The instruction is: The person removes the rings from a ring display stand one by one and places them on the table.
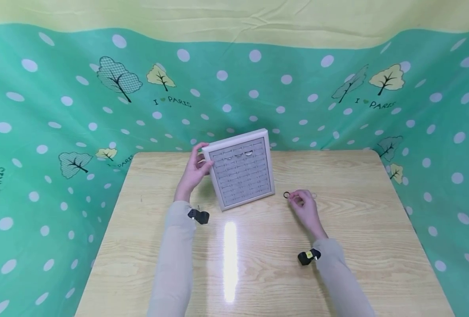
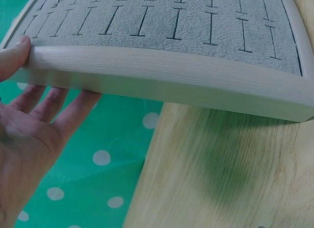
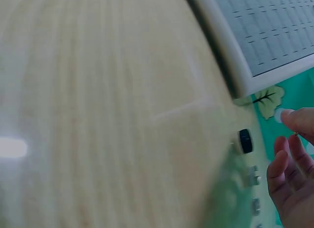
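Observation:
A ring display tray [image 1: 242, 171] with a white frame and a grey slotted pad stands tilted up on the table. My left hand [image 1: 194, 171] grips its upper left edge, thumb on the frame's front and fingers behind. Three rings [image 1: 248, 153] sit in an upper row of slots. My right hand [image 1: 304, 207] is low over the table, right of the tray. In the right wrist view its thumb and index finger pinch a tiny ring [image 3: 296, 134], mostly hidden by the fingertips. Close to them lies a black ring [image 1: 286, 194].
In the right wrist view several silver rings [image 3: 253, 175] lie in a row beyond the black one. One pale ring [image 1: 314, 195] shows just right of the right hand. A green dotted cloth [image 1: 254, 97] hangs behind the wooden table [image 1: 258, 259].

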Available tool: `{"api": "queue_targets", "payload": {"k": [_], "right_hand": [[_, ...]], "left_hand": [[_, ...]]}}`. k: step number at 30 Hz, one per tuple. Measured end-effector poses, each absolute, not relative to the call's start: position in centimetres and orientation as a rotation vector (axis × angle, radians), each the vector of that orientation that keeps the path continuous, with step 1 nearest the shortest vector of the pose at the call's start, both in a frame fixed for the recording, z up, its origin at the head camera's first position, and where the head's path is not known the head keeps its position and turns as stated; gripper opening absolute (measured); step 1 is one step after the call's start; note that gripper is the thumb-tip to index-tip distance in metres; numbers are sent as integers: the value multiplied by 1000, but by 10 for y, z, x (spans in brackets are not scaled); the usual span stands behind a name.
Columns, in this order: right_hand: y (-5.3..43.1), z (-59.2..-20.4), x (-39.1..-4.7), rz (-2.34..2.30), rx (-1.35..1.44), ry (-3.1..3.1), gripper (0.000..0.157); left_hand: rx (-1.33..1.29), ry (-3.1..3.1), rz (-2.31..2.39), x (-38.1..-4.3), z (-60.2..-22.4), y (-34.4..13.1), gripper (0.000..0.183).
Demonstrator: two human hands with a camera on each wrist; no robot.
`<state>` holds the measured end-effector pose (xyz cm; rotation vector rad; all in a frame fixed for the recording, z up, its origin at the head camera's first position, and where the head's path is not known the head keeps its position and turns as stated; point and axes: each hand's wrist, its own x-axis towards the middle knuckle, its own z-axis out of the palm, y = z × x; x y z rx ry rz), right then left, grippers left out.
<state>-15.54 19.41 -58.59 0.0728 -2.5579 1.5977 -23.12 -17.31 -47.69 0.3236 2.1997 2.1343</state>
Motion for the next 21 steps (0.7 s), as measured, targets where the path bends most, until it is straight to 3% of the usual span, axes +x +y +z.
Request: {"api": "queue_targets", "payload": {"k": [21], "right_hand": [[193, -618, -148, 1416, 34, -2618, 9]], "left_hand": [[295, 2261, 2106, -236, -488, -173, 57]]}}
